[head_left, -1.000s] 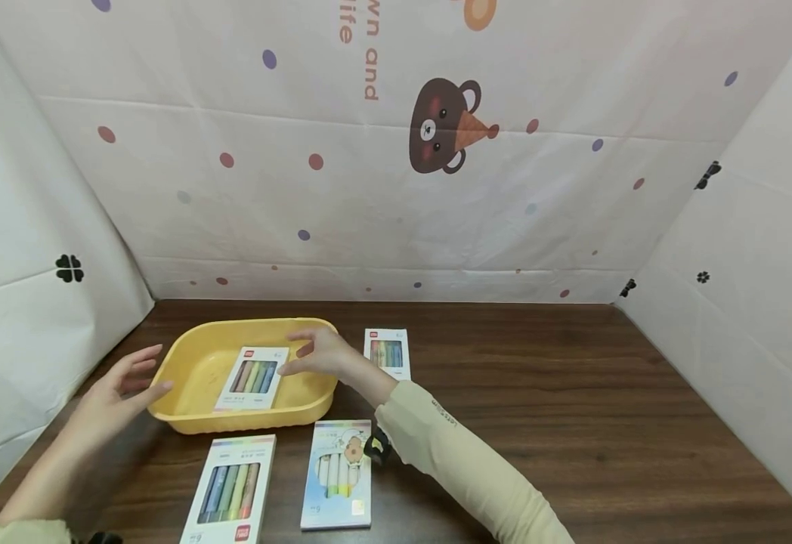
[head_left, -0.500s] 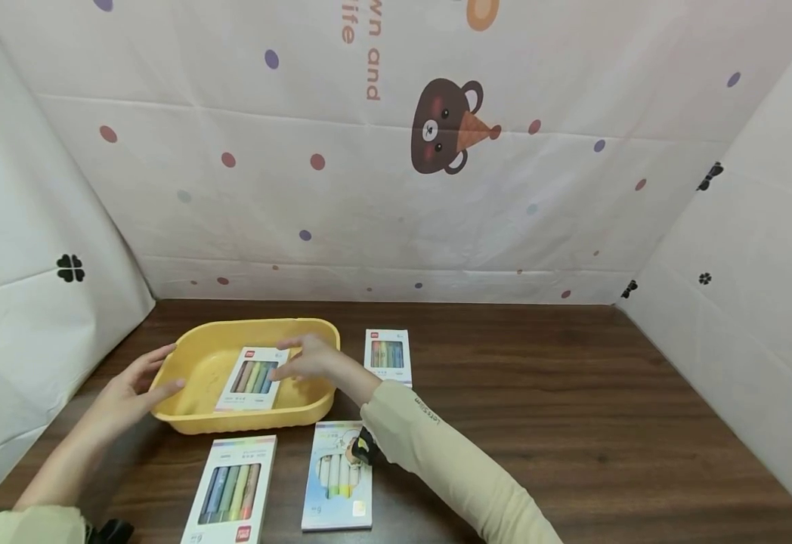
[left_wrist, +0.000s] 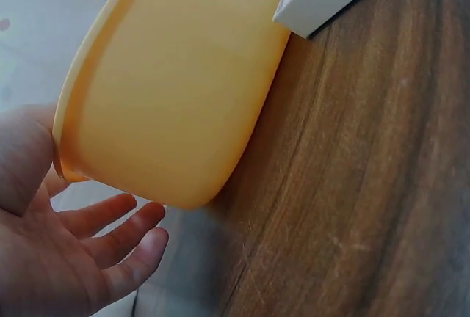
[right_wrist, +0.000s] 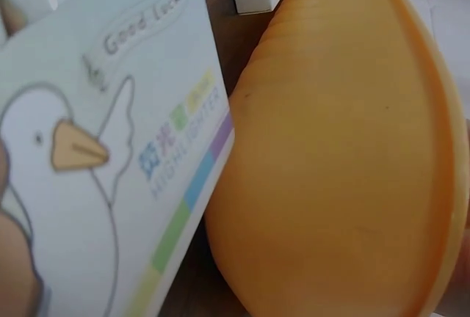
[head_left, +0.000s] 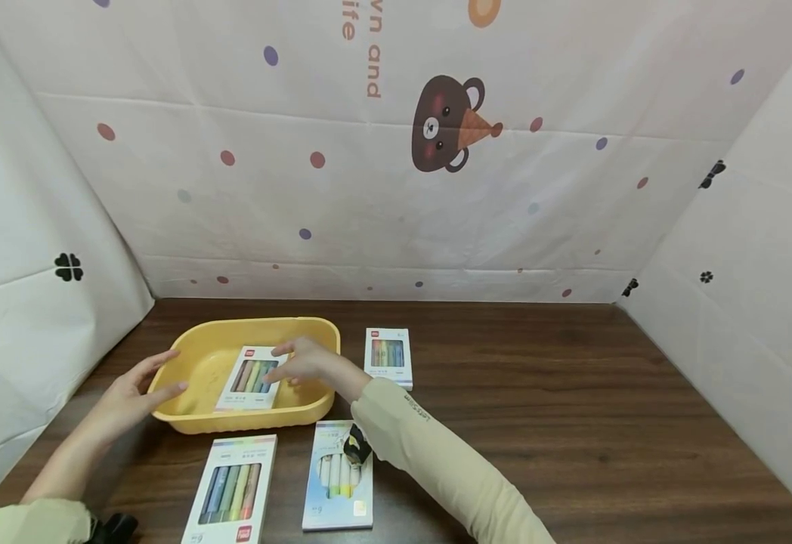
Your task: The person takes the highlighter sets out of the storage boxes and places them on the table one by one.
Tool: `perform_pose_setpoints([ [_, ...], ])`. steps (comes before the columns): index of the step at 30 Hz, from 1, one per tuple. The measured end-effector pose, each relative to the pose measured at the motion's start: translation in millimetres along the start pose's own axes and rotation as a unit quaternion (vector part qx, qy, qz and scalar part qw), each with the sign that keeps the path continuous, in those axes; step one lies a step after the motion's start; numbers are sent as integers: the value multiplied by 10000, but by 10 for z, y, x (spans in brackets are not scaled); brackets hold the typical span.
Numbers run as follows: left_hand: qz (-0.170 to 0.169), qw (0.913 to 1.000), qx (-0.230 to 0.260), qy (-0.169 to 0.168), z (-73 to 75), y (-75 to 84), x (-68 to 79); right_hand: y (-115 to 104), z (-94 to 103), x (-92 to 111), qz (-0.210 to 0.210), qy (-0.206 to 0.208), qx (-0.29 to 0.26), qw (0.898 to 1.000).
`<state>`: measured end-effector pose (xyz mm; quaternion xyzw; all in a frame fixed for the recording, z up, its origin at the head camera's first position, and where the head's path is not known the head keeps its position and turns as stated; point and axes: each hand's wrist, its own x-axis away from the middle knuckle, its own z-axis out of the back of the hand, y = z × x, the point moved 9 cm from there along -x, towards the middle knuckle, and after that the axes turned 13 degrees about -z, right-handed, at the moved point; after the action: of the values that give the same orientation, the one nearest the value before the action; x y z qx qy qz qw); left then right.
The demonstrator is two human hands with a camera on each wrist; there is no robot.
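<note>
In the head view, a yellow plastic basin [head_left: 199,418] stands at the left of the table. Leaning inside it is a white box of coloured markers [head_left: 249,378] with a cut-out window. My left hand [head_left: 127,397] lies at the basin's left end, thumb over the rim and fingers loosely spread; the left wrist view has those relaxed fingers [left_wrist: 121,232] outside the basin wall [left_wrist: 176,89]. My right hand [head_left: 307,363] reaches over the basin's right side, thumb and forefinger overlapping the marker box's right edge. In the right wrist view most of that hand is hidden behind the basin [right_wrist: 338,148].
Nearer the front lie another white marker box [head_left: 233,491] and a pale blue highlighter box [head_left: 336,483], partly under the right wrist's strap. A smaller white box [head_left: 388,355] lies right of the basin on the brown wooden table [head_left: 539,423]. White patterned cloth encloses the back and sides.
My right hand has moved left, from beside the marker box to over its right part. The left hand has come slightly right, onto the basin's rim. The boxes stay put.
</note>
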<state>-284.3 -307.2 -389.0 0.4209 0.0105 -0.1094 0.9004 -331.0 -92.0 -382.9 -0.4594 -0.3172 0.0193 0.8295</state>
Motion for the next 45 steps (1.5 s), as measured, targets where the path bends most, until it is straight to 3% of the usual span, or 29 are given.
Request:
perform_pose_setpoints([
  [10,220,9997,20,-114,-31,-8,-39,48,-47,-52,-278,-89,262,9992],
  [30,561,9982,-80,-185,-19,-85,-16,-30,-196,-102,-64,-51,721,9974],
  [38,575,9982,-81,-162,-21,-87,-12,-59,-332,-51,-3,-402,658,9970],
  [45,605,9980,-105,-139,-24,-88,-14,-87,-435,-66,27,-358,753,9965],
])
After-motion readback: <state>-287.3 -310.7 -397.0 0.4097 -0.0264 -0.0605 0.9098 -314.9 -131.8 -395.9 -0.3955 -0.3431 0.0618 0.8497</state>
